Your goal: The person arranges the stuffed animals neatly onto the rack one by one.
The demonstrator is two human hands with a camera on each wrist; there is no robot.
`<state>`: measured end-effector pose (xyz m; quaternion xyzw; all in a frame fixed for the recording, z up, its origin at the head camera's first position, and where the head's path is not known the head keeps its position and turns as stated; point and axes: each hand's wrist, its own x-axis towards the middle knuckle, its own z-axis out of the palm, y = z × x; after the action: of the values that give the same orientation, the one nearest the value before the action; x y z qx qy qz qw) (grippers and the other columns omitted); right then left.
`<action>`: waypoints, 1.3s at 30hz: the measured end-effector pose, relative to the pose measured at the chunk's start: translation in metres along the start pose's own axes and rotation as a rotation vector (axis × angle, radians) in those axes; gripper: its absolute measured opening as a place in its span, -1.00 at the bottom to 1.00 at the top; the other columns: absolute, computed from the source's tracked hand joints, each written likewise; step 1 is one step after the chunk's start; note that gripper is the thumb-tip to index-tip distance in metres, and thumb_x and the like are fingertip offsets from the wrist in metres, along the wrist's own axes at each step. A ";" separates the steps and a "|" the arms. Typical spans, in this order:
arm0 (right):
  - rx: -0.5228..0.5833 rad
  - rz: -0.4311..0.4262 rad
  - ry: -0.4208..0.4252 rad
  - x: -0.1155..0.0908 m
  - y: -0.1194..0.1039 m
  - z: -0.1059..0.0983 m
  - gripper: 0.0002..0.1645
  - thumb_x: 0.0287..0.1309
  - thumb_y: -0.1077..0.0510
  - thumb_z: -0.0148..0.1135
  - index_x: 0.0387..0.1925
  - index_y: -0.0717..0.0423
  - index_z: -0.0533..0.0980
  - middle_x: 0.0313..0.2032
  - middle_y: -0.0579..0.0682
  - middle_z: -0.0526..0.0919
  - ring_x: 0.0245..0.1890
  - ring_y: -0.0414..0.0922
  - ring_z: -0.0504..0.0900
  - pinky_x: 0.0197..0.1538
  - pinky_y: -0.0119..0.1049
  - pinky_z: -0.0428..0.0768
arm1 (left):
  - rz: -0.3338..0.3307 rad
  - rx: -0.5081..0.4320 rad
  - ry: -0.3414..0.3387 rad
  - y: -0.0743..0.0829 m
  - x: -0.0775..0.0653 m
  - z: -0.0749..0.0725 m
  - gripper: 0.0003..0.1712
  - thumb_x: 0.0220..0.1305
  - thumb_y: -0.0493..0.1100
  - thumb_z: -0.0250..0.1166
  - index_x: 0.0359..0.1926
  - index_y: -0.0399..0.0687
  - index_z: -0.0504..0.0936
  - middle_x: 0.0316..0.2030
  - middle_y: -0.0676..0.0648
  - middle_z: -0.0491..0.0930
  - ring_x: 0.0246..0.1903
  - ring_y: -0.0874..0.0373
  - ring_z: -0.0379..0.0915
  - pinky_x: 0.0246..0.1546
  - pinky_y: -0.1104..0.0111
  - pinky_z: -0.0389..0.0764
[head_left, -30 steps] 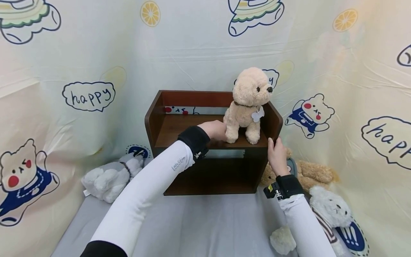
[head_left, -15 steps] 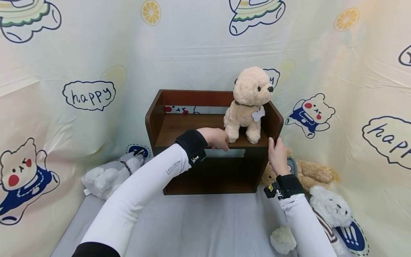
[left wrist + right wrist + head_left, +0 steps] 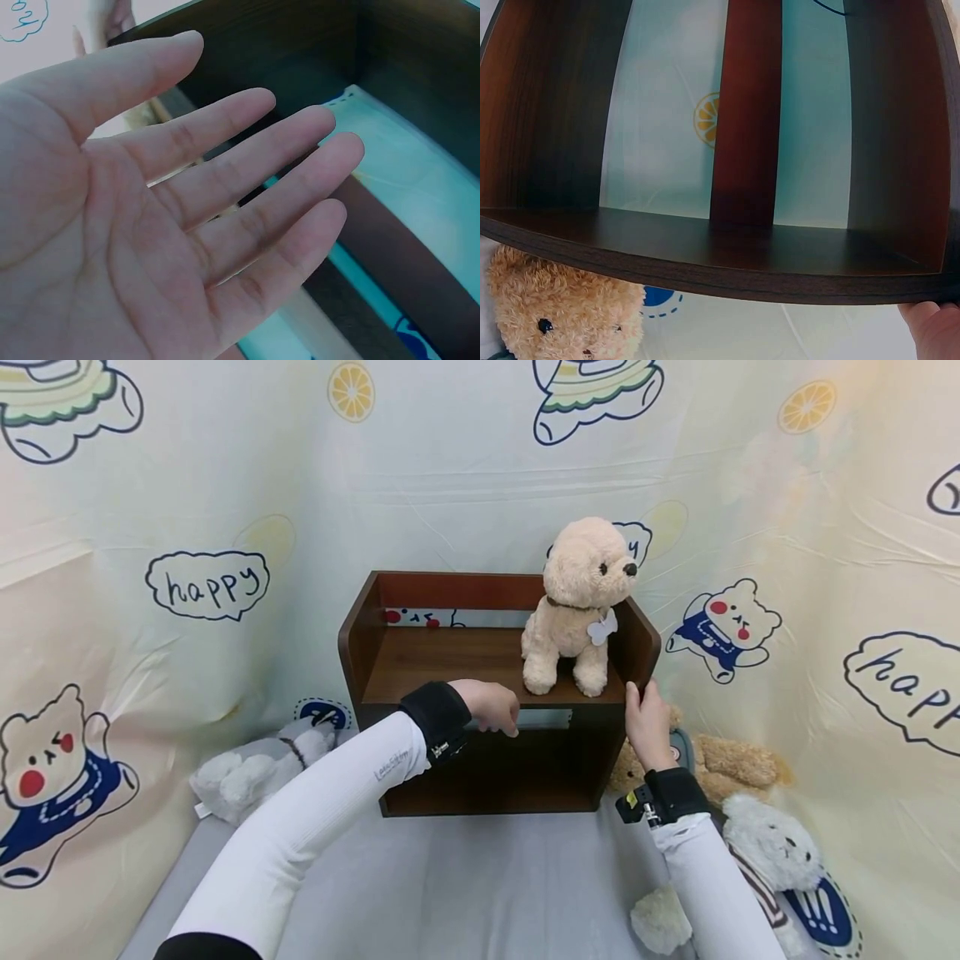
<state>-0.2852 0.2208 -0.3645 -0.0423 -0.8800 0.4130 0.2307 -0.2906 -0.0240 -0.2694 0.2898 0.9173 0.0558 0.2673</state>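
Note:
A cream plush dog (image 3: 581, 618) with a bone-shaped tag sits upright at the right end of the upper board of a dark brown wooden shelf (image 3: 438, 660). My left hand (image 3: 491, 706) hovers in front of that board, left of the dog and apart from it. In the left wrist view, the left palm (image 3: 150, 217) shows bare, its fingers extended and slightly spread. At the shelf's right side, my right hand (image 3: 648, 724) holds the panel's front edge, thumb in front. The right wrist view catches only part of this hand (image 3: 936, 330) against the edge.
A grey-white plush toy (image 3: 258, 772) lies left of the shelf. To its right are a tan teddy bear (image 3: 735, 764) and a white plush toy (image 3: 772, 843), partly behind my right forearm. Grey cloth (image 3: 465, 885) covers the surface; a printed curtain (image 3: 450, 510) hangs behind.
My left hand has come away from the dog's front paw, moving left and down toward me. The dog, the shelf and my right hand stay where they were.

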 end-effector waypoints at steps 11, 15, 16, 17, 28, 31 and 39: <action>0.004 0.011 0.002 0.000 0.000 0.000 -0.53 0.39 -0.03 -0.30 -0.09 0.33 0.28 -0.49 0.13 0.30 -0.48 0.03 0.35 -0.47 -0.25 0.28 | -0.015 -0.003 -0.018 -0.012 0.004 0.017 -0.76 0.25 -0.10 0.17 -0.15 -0.15 0.54 -0.30 -0.05 0.52 -0.22 0.01 0.50 -0.25 0.30 0.49; 0.002 0.000 0.015 0.000 0.001 0.000 -0.54 0.39 -0.03 -0.29 -0.12 0.33 0.29 -0.50 0.12 0.29 -0.50 0.03 0.35 -0.47 -0.25 0.27 | -0.010 0.007 -0.030 -0.014 0.007 0.021 -0.75 0.25 -0.10 0.17 -0.13 -0.17 0.53 -0.31 -0.03 0.50 -0.22 -0.01 0.50 -0.27 0.33 0.48; 0.004 -0.001 0.015 0.000 0.001 0.000 -0.54 0.39 -0.03 -0.30 -0.13 0.33 0.28 -0.50 0.12 0.29 -0.50 0.03 0.35 -0.47 -0.25 0.27 | -0.009 0.012 -0.031 -0.015 0.008 0.022 -0.75 0.25 -0.10 0.17 -0.14 -0.16 0.52 -0.32 -0.03 0.50 -0.24 0.00 0.51 -0.28 0.34 0.48; 0.004 -0.002 0.016 0.000 0.001 0.000 -0.54 0.39 -0.03 -0.30 -0.13 0.33 0.28 -0.50 0.12 0.29 -0.50 0.04 0.35 -0.48 -0.25 0.27 | -0.008 0.011 -0.035 -0.016 0.008 0.023 -0.75 0.25 -0.10 0.17 -0.13 -0.17 0.52 -0.32 -0.04 0.49 -0.23 -0.02 0.51 -0.27 0.33 0.49; 0.006 0.011 0.008 0.000 -0.001 0.000 -0.54 0.39 -0.02 -0.29 -0.06 0.33 0.28 -0.47 0.14 0.31 -0.47 0.04 0.36 -0.47 -0.25 0.28 | -0.033 0.027 -0.037 -0.028 0.009 0.042 -0.81 0.24 -0.10 0.18 -0.25 -0.14 0.54 -0.38 -0.01 0.48 -0.37 0.09 0.47 -0.36 0.37 0.47; 0.007 0.005 0.014 0.000 -0.001 0.000 -0.55 0.39 -0.02 -0.28 -0.09 0.32 0.29 -0.49 0.13 0.31 -0.50 0.02 0.35 -0.49 -0.26 0.28 | -0.034 0.023 -0.037 -0.033 0.009 0.048 -0.81 0.23 -0.10 0.19 -0.25 -0.15 0.54 -0.40 0.01 0.47 -0.41 0.12 0.45 -0.39 0.39 0.46; 0.009 0.003 0.010 0.000 0.000 0.001 -0.54 0.39 -0.04 -0.30 -0.11 0.32 0.28 -0.51 0.11 0.29 -0.50 0.01 0.35 -0.49 -0.27 0.27 | -0.058 -0.001 -0.033 -0.047 0.007 0.062 -0.83 0.22 -0.11 0.20 -0.29 -0.14 0.53 -0.42 0.01 0.46 -0.34 0.06 0.48 -0.42 0.41 0.44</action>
<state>-0.2856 0.2203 -0.3647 -0.0448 -0.8768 0.4173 0.2348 -0.2866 -0.0621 -0.3375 0.2639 0.9207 0.0436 0.2841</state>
